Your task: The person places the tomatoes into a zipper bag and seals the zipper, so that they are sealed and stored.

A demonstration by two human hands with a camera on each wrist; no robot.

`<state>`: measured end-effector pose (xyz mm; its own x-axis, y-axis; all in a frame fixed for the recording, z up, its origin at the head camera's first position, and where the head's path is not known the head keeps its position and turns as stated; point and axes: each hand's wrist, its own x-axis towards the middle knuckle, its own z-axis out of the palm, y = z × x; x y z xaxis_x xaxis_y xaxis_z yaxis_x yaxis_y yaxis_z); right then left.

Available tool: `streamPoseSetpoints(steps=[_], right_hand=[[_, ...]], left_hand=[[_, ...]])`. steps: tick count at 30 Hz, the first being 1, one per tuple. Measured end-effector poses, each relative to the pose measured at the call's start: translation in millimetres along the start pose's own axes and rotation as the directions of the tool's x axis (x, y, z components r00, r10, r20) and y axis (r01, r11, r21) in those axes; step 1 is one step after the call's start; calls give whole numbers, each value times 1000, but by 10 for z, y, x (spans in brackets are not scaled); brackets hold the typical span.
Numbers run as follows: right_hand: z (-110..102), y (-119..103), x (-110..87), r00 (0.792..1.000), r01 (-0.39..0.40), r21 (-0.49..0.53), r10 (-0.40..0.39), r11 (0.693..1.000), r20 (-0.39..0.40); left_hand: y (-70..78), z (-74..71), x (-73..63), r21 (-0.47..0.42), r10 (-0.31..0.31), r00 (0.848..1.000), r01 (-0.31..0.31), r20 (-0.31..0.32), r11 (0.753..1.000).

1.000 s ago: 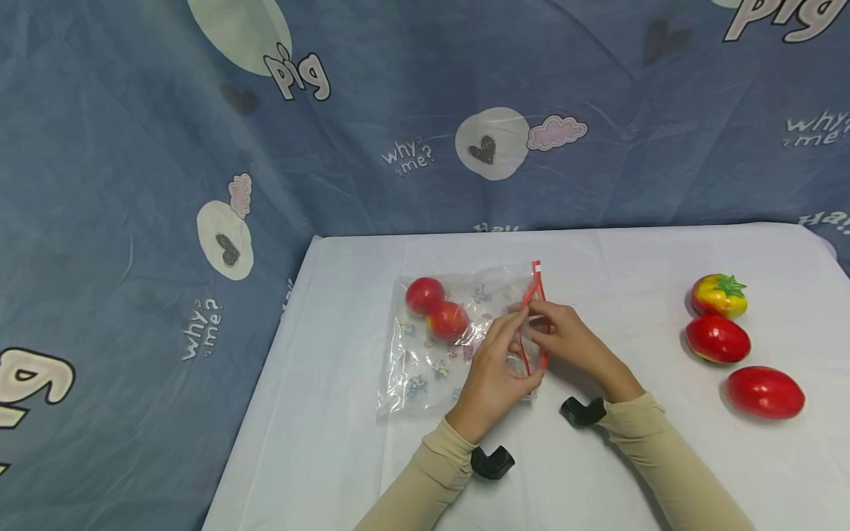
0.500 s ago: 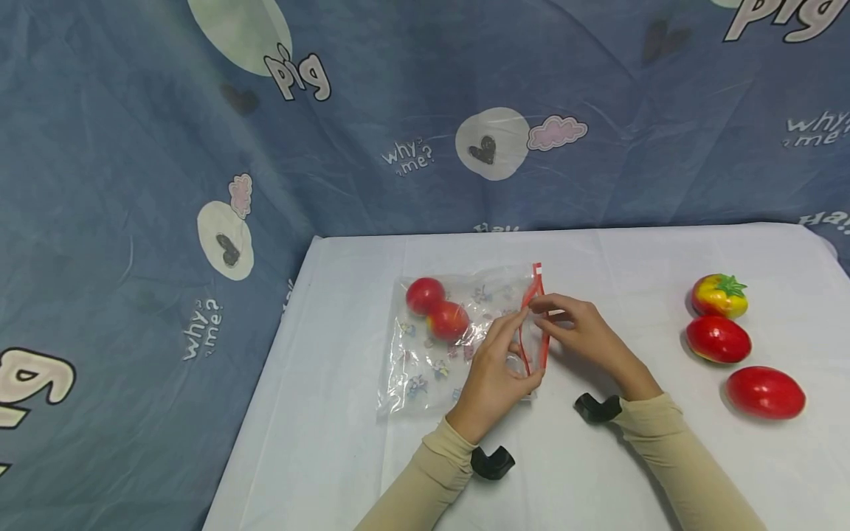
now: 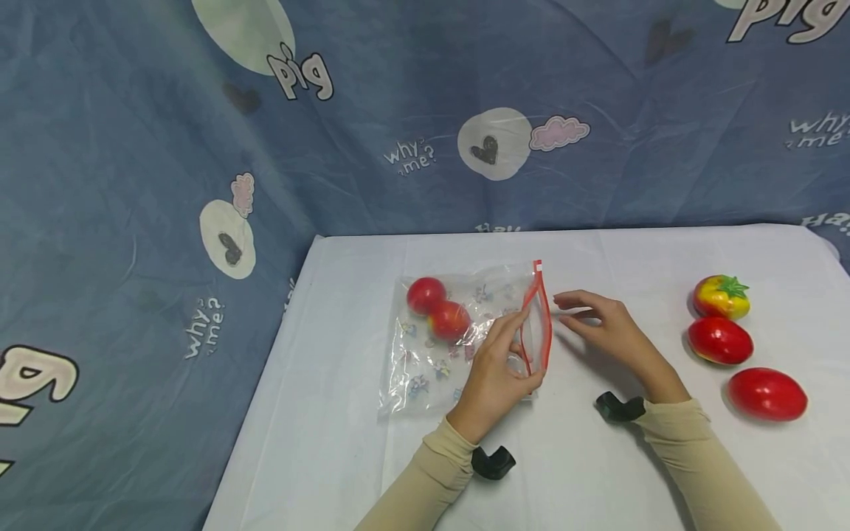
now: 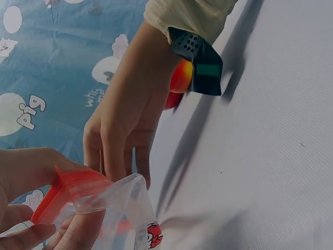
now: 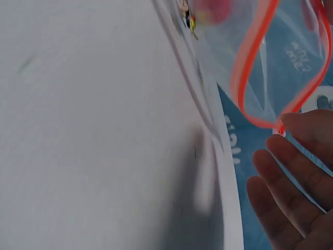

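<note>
A clear zip bag [image 3: 425,376] with a red zip edge [image 3: 547,332] lies on the white table, its mouth facing right and gaping. Two round red toy fruits [image 3: 426,296] rest inside it. My left hand [image 3: 494,372] holds the bag at its mouth, thumb and fingers at the red strip; the left wrist view shows these fingers [image 4: 26,229] at the rim. Just right of the mouth, my right hand [image 3: 600,328] hovers with nothing in it, fingers extended and slightly bent. In the right wrist view, its fingers [image 5: 291,182] are spread near the zip edge.
At the table's right lie a yellow-red toy fruit with a green leafy top [image 3: 720,296], a red oval toy fruit [image 3: 720,340] touching or close to it, and another red oval toy fruit [image 3: 767,394] nearer. A blue printed cloth [image 3: 372,96] hangs behind the white table [image 3: 319,354].
My right hand has drawn back from the bag's mouth to the right, leaving the red edge bowed wider. The left hand stays in place on the bag.
</note>
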<state>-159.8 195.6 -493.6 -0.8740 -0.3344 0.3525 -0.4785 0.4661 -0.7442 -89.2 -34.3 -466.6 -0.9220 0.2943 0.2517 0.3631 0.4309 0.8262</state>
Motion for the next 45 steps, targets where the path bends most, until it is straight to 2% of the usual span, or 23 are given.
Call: streamPoseSetpoints(steps=[9,16,25,29,35,40,42,45], right_hand=[[-186,20,-161,993,-106,-106,112,989,46],[-368,16,-276,991,-131,-165,135,978,18],[-658,-8,-421,965,-237,-246,257,940,54],[-770,11,-492,966,-242,-261,256,934,19],[-927,42,-571,955,-296,-291,290,910,-63],[-1052,96,-618,958,-280,-323,244,904,-149],[-1103,107,-637,952,-296,-329,251,897,-173],[-1183,107,-663,929,-369,-345,328,863,-172]], left_hand=[[0,2,-9,6,-3,1000,3,-3,1000],[4,0,-18,-10,-10,1000,10,-1,1000],[5,1,-23,-18,-23,1000,24,8,1000],[5,0,-26,-6,-21,1000,21,6,1000],[8,-4,-21,13,-20,1000,20,0,1000],[8,-2,-21,9,-21,1000,21,2,1000],[7,1,-21,15,-17,1000,17,0,1000],[11,1,-18,15,-11,1000,11,-2,1000]])
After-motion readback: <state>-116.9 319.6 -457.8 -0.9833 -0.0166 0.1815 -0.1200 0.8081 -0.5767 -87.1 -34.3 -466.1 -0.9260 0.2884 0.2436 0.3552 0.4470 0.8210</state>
